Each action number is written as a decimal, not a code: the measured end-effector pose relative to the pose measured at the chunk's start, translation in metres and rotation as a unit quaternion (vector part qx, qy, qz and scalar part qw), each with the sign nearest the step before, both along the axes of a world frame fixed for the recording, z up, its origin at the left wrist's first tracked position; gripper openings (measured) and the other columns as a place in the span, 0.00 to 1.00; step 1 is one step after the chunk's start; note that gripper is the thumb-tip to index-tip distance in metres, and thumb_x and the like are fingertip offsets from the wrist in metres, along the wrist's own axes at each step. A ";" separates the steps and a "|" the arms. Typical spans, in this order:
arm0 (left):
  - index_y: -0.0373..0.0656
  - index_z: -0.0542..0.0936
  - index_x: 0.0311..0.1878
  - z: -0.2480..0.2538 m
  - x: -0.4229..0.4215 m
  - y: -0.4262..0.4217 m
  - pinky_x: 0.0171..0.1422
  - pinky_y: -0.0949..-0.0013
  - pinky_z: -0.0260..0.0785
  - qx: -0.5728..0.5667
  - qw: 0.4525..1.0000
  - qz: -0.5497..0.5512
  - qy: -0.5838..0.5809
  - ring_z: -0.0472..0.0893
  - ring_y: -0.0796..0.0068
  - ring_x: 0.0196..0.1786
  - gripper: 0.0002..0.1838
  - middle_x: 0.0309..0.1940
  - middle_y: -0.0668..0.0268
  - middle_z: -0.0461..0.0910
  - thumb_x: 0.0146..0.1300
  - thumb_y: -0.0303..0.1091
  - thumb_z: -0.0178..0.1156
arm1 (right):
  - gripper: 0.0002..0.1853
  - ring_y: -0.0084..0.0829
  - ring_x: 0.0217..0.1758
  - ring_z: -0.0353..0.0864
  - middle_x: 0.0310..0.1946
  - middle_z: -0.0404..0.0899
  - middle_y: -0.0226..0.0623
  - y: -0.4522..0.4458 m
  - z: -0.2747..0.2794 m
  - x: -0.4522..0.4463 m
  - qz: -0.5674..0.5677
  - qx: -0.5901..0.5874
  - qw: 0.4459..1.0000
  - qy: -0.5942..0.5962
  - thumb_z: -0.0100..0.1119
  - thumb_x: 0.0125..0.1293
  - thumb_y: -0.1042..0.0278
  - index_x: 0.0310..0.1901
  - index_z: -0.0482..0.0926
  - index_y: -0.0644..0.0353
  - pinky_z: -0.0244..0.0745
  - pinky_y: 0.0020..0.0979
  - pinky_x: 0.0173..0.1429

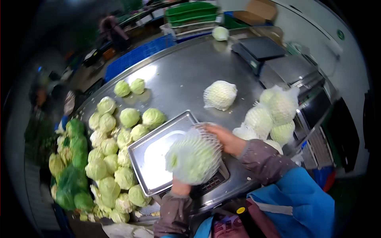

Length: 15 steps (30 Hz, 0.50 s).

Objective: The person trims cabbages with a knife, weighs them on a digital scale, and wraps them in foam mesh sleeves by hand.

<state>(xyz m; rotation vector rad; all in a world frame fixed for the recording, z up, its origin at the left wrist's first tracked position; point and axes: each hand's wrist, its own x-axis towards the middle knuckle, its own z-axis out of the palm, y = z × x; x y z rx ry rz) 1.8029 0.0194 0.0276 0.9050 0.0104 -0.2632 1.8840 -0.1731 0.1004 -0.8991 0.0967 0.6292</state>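
Observation:
A pale green cabbage in a white foam net sleeve (194,156) is held between my two hands, over the near edge of the scale. My left hand (181,187) grips it from below, its fingers mostly hidden by the cabbage and net. At the upper right side, my right hand (227,139) is closed on the net around the same cabbage. Under and left of it is the shiny metal tray (156,156) of the scale, with part of its keypad (212,183) showing. Another netted cabbage (220,95) sits farther back on the steel table.
Bare cabbages (109,166) crowd the left, beside green mesh sacks (73,182) of cabbages. Several netted cabbages (262,119) are piled right. A dark scale (260,48) and steel machine (291,69) stand behind. Beyond the table (180,71) are a blue crate (137,55) and a person (113,29).

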 end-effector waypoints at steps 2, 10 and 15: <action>0.40 0.61 0.61 0.021 0.013 -0.033 0.63 0.60 0.63 0.290 0.939 0.020 -0.182 0.69 0.64 0.58 0.20 0.57 0.59 0.67 0.68 0.35 0.40 | 0.13 0.25 0.44 0.77 0.43 0.77 0.36 -0.032 0.004 -0.008 -0.010 -0.007 1.000 -0.029 0.44 0.64 0.71 0.48 0.73 0.65 0.73 0.27 0.49; 0.38 0.69 0.54 0.006 0.128 -0.130 0.59 0.58 0.65 -0.320 0.929 0.050 0.180 0.73 0.61 0.52 0.21 0.51 0.58 0.73 0.67 0.44 0.42 | 0.16 0.16 0.29 0.64 0.34 0.68 0.26 -0.134 -0.018 -0.016 -0.188 -0.419 0.866 -0.196 0.46 0.63 0.66 0.51 0.70 0.59 0.61 0.19 0.28; 0.39 0.68 0.53 -0.001 0.139 -0.160 0.47 0.65 0.69 -0.057 0.970 0.095 0.215 0.75 0.67 0.48 0.22 0.47 0.61 0.74 0.64 0.45 0.47 | 0.15 0.25 0.40 0.69 0.40 0.70 0.33 -0.121 0.002 0.007 -0.180 -0.505 0.762 -0.364 0.48 0.62 0.70 0.50 0.70 0.61 0.67 0.25 0.38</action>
